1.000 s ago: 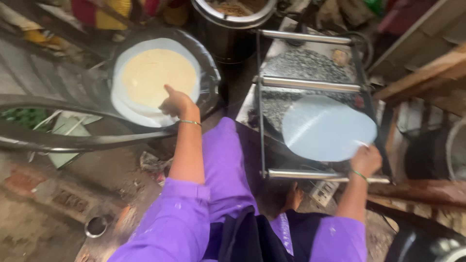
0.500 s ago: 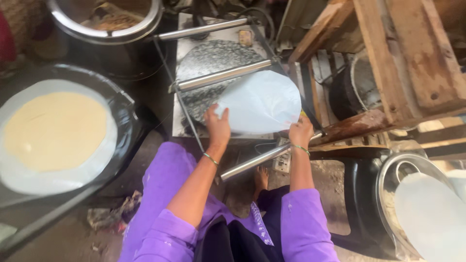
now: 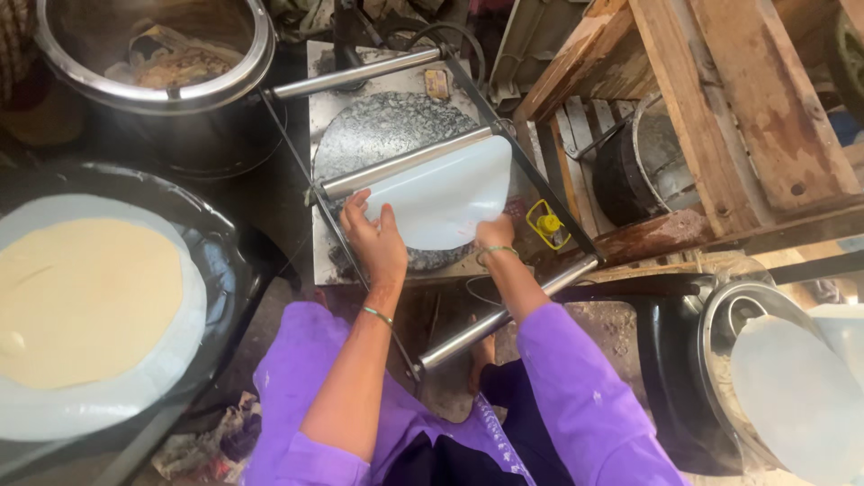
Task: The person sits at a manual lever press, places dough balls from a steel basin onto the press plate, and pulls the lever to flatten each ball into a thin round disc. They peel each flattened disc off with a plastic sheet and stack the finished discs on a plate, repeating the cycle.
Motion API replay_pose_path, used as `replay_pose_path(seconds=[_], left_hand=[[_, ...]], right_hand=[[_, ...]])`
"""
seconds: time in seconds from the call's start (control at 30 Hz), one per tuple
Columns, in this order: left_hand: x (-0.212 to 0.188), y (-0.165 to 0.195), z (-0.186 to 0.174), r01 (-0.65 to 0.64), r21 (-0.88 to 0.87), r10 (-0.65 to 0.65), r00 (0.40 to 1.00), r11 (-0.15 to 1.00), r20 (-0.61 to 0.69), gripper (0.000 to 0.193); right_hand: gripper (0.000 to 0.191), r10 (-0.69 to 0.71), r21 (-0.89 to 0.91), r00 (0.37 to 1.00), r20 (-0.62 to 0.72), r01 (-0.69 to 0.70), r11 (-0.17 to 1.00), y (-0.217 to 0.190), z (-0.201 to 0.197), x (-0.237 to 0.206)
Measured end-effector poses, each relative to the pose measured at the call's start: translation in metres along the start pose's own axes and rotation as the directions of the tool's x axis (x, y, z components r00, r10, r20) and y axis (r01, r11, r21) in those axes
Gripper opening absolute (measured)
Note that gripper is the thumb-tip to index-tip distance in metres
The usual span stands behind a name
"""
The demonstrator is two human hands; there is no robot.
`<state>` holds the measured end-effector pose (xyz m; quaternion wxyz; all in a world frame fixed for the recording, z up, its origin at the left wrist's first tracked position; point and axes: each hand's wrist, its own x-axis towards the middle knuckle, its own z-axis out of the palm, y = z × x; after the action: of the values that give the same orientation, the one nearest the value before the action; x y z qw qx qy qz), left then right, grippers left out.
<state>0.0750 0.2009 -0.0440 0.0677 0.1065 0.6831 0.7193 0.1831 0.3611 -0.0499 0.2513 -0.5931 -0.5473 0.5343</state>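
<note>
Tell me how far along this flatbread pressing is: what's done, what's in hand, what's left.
Done: one rolled flat round of dough lies on a pale sheet in the black tray at the left. In hand: the left hand and right hand hold a white round sheet over the grey round plate of the press, under its metal roller. Left: no dough shows on the press; more sheets wait at the right.

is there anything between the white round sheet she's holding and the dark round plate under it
Partly. The middle metal roller crosses above the dark round plate, and the white sheet runs up against it. Both the left hand and right hand touch the sheet's near edge.
</note>
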Motion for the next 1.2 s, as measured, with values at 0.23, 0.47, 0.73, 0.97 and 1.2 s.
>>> replay_pose_path(seconds=[0.23, 0.47, 0.73, 0.97, 1.2], left_hand=[[0.012, -0.023, -0.003, 0.105, 0.297, -0.122, 0.992, 0.949, 0.040, 0.056], [-0.003, -0.032, 0.014, 0.095, 0.237, -0.121, 0.988, 0.967, 0.094, 0.059], [0.006, -0.024, 0.008, 0.169, 0.271, -0.187, 0.981, 0.948, 0.044, 0.062], [0.005, -0.021, 0.010, 0.227, 0.273, -0.250, 0.967, 0.935, 0.050, 0.067], [0.015, -0.011, 0.002, 0.192, 0.242, -0.211, 0.976, 0.951, 0.058, 0.066]], right_hand=[[0.033, -0.134, -0.291, 0.988, -0.071, 0.108, 0.951, 0.016, -0.057, -0.008], [0.033, 0.101, 0.051, 0.993, 0.062, -0.104, 0.993, 0.018, -0.077, -0.008], [0.041, 0.126, 0.417, 0.991, 0.041, -0.132, 0.899, 0.025, -0.049, -0.040], [0.027, 0.155, 0.423, 0.985, 0.071, -0.170, 0.890, 0.002, 0.044, -0.033], [0.025, 0.119, 0.353, 0.990, 0.069, -0.136, 0.926, -0.021, 0.074, -0.037]])
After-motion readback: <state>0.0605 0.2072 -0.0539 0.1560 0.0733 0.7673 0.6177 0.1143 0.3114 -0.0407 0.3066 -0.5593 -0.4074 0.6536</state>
